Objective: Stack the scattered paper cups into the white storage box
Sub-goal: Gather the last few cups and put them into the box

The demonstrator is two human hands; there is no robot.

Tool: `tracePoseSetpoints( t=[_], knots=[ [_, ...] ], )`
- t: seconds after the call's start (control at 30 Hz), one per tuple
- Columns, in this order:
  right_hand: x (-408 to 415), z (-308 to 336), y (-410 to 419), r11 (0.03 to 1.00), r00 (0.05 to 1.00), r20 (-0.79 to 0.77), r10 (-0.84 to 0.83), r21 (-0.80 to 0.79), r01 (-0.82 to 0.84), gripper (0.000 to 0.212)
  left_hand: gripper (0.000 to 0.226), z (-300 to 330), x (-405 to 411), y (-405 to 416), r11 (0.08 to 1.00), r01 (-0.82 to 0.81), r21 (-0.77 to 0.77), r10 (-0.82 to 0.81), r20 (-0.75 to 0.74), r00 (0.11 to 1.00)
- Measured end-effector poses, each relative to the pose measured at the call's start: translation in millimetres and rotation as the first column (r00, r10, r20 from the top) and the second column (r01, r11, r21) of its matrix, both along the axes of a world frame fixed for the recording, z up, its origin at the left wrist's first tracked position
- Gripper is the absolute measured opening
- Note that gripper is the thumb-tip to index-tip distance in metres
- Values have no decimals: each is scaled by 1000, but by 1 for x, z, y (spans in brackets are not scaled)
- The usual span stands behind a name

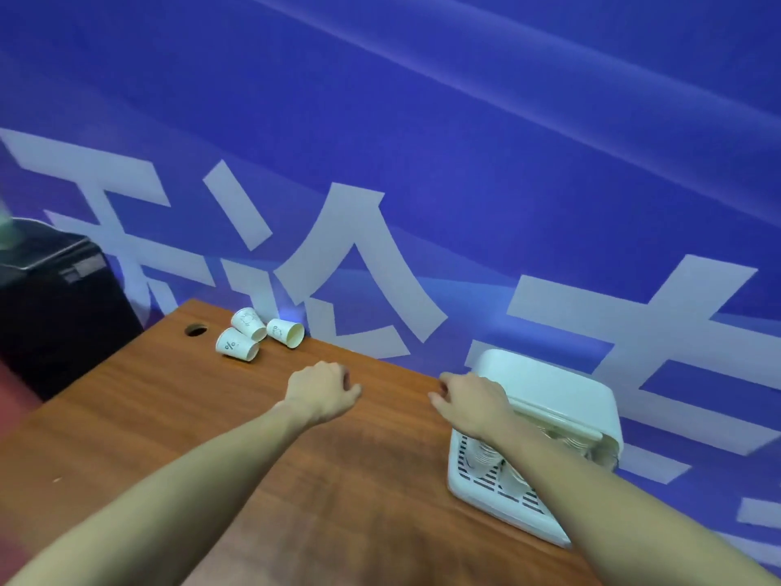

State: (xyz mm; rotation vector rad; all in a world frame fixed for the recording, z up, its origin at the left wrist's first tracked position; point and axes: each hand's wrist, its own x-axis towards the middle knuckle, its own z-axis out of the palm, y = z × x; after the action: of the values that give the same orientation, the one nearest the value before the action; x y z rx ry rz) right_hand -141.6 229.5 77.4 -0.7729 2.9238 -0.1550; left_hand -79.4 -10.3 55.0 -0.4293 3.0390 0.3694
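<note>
Three white paper cups lie on their sides at the far left of the wooden table (177,420): one with a percent mark (236,344), one behind it (248,324), one to the right (285,332). The white storage box (562,395) stands at the table's right edge with its lid raised; cups (486,456) show inside on a slotted tray. My left hand (323,391) hovers over the table's middle, fingers loosely curled, holding nothing. My right hand (471,399) hangs just left of the box, fingers loosely curled and empty. My right forearm crosses over the box's front.
A blue banner (465,141) with large white characters stands directly behind the table. A round cable hole (196,330) is in the tabletop near the cups. A black cabinet (55,306) stands left of the table.
</note>
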Motion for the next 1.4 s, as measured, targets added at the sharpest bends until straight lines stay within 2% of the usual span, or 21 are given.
tracePoseSetpoints(
  t=[0.2,0.53,0.77,0.93,1.1,1.23,1.4],
  knots=[
    [1,-3,-82,994,994,10,106,22,-106,35,35,-4,25,-78,993,-118,-4,118,22,993],
    [-11,-11,-217,973,977,62,205,90,-210,33,37,-21,44,-207,963,-269,-5,268,80,960],
    [-40,-24,-297,973,973,102,209,81,-217,30,34,-45,27,-286,913,-405,58,402,47,914],
    [-70,-51,-332,971,970,158,183,122,-203,27,29,-80,1,-323,892,-437,120,426,102,899],
    [-108,-85,-364,982,968,224,110,129,-141,24,28,-113,-35,-349,857,-478,190,459,139,878],
    [-138,-122,-386,997,951,310,12,63,-33,26,34,-133,-64,-369,771,-544,331,528,146,837],
    [-166,-166,-417,959,862,475,-177,-113,259,39,59,-159,-95,-394,728,-555,404,535,171,827]
  ],
)
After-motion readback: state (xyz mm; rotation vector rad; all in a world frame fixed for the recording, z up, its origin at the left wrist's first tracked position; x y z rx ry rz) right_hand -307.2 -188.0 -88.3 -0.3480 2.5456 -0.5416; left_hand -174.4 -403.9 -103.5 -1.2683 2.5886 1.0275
